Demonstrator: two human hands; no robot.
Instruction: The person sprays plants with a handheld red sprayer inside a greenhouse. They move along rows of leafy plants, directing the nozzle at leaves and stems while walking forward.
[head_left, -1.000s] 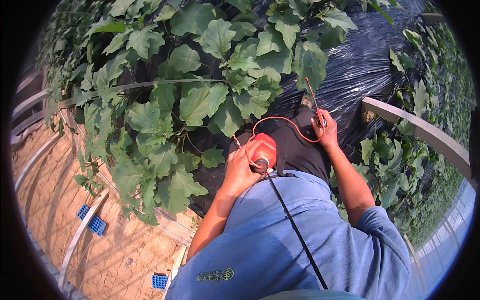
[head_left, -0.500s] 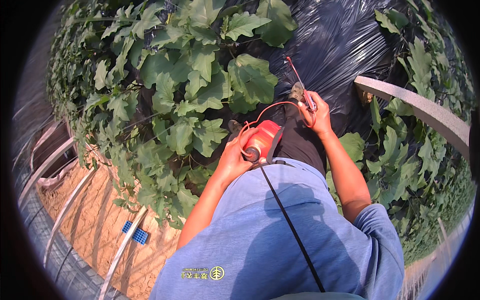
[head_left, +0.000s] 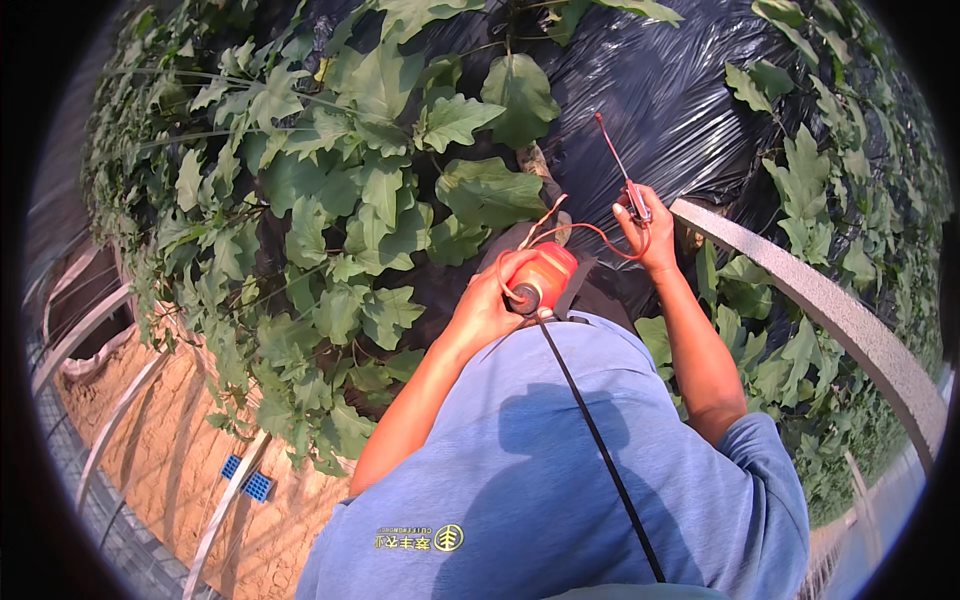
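My left hand (head_left: 490, 303) is closed round a red bottle (head_left: 548, 274) with a dark round cap (head_left: 525, 296), held at my waist. A thin orange-red hose (head_left: 590, 228) loops between the bottle and the wand in my other hand. Farther forward and to the right, my right hand (head_left: 650, 235) grips a slim wand (head_left: 615, 150) by its red handle. The wand tilts up and forward, its red tip over black plastic film. Large lobed green leaves (head_left: 385, 205) stand close to the left of both hands.
Black film (head_left: 690, 100) covers the ground ahead. A grey curved beam (head_left: 800, 290) arches close beside my right arm, with leafy plants (head_left: 800, 200) behind it. Left lie sandy soil (head_left: 150, 430), pale hoops (head_left: 110, 440) and a blue crate-like piece (head_left: 247, 478). A black strap (head_left: 600, 450) hangs over my shirt.
The view has shifted over the plants, and my feet show differently below. Both hands have moved a little to the right in the picture; the bottle and wand remain held.
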